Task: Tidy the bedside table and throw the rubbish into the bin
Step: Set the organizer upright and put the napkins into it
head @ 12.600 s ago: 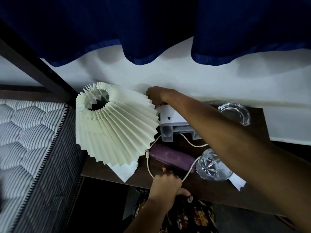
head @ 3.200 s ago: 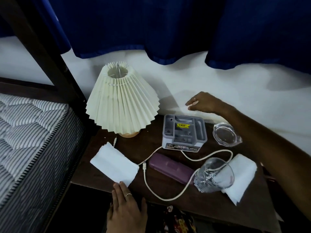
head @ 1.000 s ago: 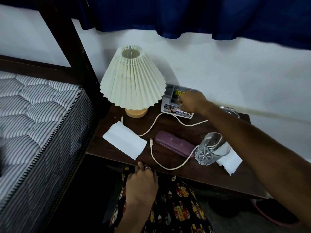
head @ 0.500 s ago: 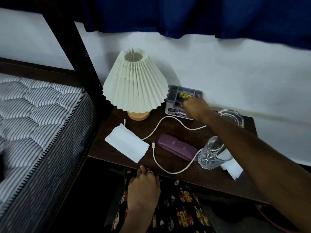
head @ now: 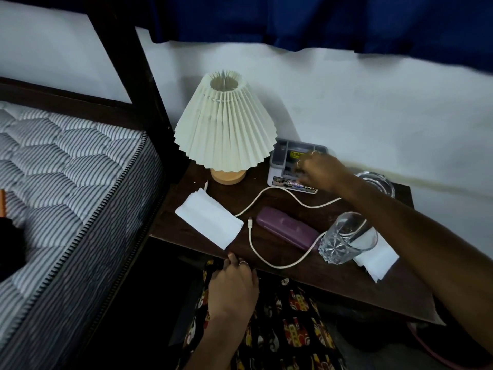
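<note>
The right hand's (head: 321, 170) fingers curled over the grey organiser (head: 289, 166) at the table's (head: 333, 279) back, apparently gripping its rim. The left hand (head: 233, 285) rested slack-fingered on the front edge, holding nothing. The tissue (head: 209, 221), its long axis slanting front-right, lay just beyond the left fingers, nearer that hand.

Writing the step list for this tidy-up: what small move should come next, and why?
Probably the left hand, at the table's front edge, should pick up the white tissue just beyond its fingertips: it looks like rubbish, and the right hand is busy at the grey organiser.
</note>
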A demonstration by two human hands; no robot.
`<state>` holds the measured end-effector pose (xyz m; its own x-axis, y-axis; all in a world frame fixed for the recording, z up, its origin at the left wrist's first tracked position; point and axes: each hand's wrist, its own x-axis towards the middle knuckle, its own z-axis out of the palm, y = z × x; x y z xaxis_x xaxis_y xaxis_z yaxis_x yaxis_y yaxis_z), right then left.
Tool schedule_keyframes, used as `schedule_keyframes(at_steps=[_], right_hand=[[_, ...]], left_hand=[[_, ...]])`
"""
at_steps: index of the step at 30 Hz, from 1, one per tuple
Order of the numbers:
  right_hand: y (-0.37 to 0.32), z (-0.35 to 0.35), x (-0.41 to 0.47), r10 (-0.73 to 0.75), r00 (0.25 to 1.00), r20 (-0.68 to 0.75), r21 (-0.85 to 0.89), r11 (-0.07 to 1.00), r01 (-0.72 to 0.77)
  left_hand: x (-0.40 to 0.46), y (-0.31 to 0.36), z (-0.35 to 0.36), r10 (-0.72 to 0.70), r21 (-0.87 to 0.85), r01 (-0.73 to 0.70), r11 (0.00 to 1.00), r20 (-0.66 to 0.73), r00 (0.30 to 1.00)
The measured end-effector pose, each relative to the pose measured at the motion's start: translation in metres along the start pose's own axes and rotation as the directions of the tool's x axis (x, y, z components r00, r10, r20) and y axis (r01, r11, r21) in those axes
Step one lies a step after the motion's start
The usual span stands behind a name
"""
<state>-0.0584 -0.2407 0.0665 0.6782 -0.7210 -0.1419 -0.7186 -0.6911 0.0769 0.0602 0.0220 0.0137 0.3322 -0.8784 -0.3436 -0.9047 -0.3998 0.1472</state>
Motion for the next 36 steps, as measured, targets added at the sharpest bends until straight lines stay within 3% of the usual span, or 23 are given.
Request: schedule_keyframes(at_steps=[4,11,15,20,25,30,33,36], right_hand=[[-0.028,-0.032,-0.024,0.054,0.992,-0.116,0.194,0.98,-0.03],[-0.123,-0.038,-0.06,-0.042,0.99,0.135,0.584,0.81,-0.045],[-0.17,0.017,-0.041,0.071,0.957,0.281,0.567,0.792,-0.226],[-0.198,0.043,-0.024,0.282,0.94,0.194,0.508,0.791,-0.342],[-0.214,0.053,-0.015,0.341,0.921,0.186,0.397,0.832,-0.388],[-0.212,0.053,-0.004,0.395,0.853,0.34,0.488,0.701,-0.52],[-0.208,0.059,-0.003,0.387,0.866,0.316,0.621,0.606,-0.497],[-0.199,0.053,-0.013,0.418,0.854,0.31,0.821,0.336,-0.462]], left_hand=[[-0.002,-0.006,-0.001,-0.021,-0.061,0.019,0.998,-0.025,0.999],[-0.007,-0.016,-0.003,-0.073,-0.224,0.052,0.973,-0.086,0.994],[-0.008,-0.026,0.001,-0.146,-0.295,0.112,0.949,-0.096,0.985],[-0.008,-0.035,0.004,-0.158,-0.307,0.12,0.944,-0.104,0.982],[-0.004,-0.037,0.003,-0.173,-0.33,0.134,0.934,-0.091,0.981],[-0.002,-0.039,0.006,-0.177,-0.347,0.129,0.929,-0.109,0.978],[-0.004,-0.04,0.007,-0.18,-0.371,0.113,0.922,-0.152,0.972],[-0.004,-0.044,0.009,-0.19,-0.473,0.076,0.878,-0.198,0.961]])
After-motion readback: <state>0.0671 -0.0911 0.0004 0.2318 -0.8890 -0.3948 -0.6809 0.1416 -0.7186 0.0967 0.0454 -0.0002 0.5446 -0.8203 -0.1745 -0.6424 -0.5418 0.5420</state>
